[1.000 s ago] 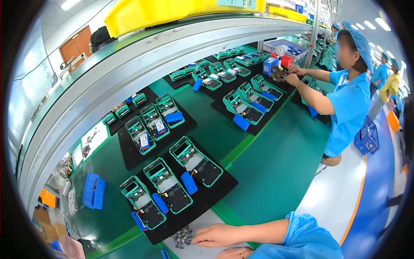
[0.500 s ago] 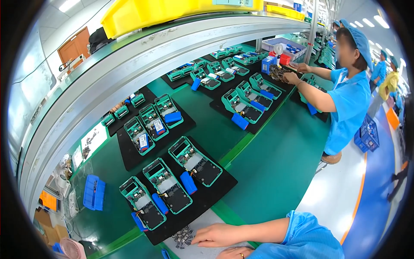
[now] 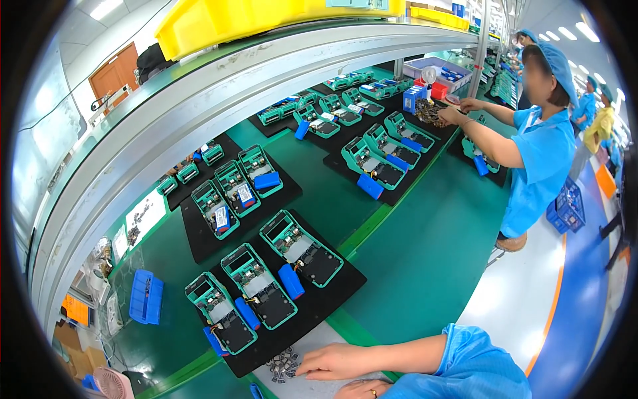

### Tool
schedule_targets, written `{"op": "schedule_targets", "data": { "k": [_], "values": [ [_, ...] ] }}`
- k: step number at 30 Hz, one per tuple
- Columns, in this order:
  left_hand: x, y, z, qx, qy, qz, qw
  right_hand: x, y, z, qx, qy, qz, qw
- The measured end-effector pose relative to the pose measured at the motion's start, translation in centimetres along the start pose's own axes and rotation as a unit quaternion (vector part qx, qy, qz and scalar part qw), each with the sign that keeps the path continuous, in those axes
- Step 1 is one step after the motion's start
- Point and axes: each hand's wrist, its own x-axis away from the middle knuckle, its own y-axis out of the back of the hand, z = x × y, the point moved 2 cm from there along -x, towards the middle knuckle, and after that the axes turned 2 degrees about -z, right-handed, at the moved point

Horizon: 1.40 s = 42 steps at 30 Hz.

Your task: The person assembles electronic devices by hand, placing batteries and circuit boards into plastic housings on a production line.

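My right hand [image 3: 332,362] reaches in from the lower right and rests on a light grey sheet [image 3: 319,338]. Its fingers lie loosely stretched, with their tips beside a heap of small black-and-silver parts [image 3: 284,364]; nothing shows held in them. Just below it is my left hand [image 3: 362,390], wearing a ring, its fingers mostly cut off by the lower edge. Beyond the heap, a black mat [image 3: 339,290] carries three opened green device housings [image 3: 259,286]. Blue wrapped battery packs [image 3: 290,281] lie beside the housings.
More opened housings [image 3: 237,188] stand on mats farther along the green bench [image 3: 412,253]. A blue bin [image 3: 145,296] sits at the left. Above the bench runs a metal shelf rail [image 3: 219,86] under a yellow tray [image 3: 266,23]. At upper right a co-worker [image 3: 541,146] handles small parts.
My hands have hardly moved. The co-worker at upper right has leaned back slightly, and that person's hands have shifted a little over the parts pile.
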Motion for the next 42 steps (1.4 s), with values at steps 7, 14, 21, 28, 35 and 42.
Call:
{"op": "schedule_targets", "data": {
  "k": [7, 14, 21, 28, 35, 42],
  "values": [
    [-3.7, 3.7, -5.9, 0.029, 0.024, 0.014, 0.999, 0.3, -0.3, -0.7, -0.001, 0.044, -0.035, 0.998],
    [-3.0, 3.0, -5.1, 0.007, -0.008, -0.006, 1.0, 0.3, -0.3, -0.6, 0.005, 0.036, -0.03, 0.999],
    [-2.9, 3.0, -5.0, -0.019, -0.031, -0.006, 0.999, 0.4, -0.3, -0.4, 0.006, 0.037, -0.034, 0.999],
    [-2.4, 2.7, -4.4, -0.015, -0.006, -0.017, 1.0, 0.2, -0.2, -0.4, -0.008, 0.027, -0.025, 0.999],
    [-2.3, 2.7, -3.8, 0.05, 0.095, 0.059, 0.992, 0.2, -0.1, -0.3, 0.005, 0.024, -0.02, 0.999],
    [-1.6, 1.8, -1.6, -0.012, 0.005, 0.032, 0.999, 0.1, -0.2, -0.3, -0.021, 0.009, -0.01, 1.0]
  ]
}}
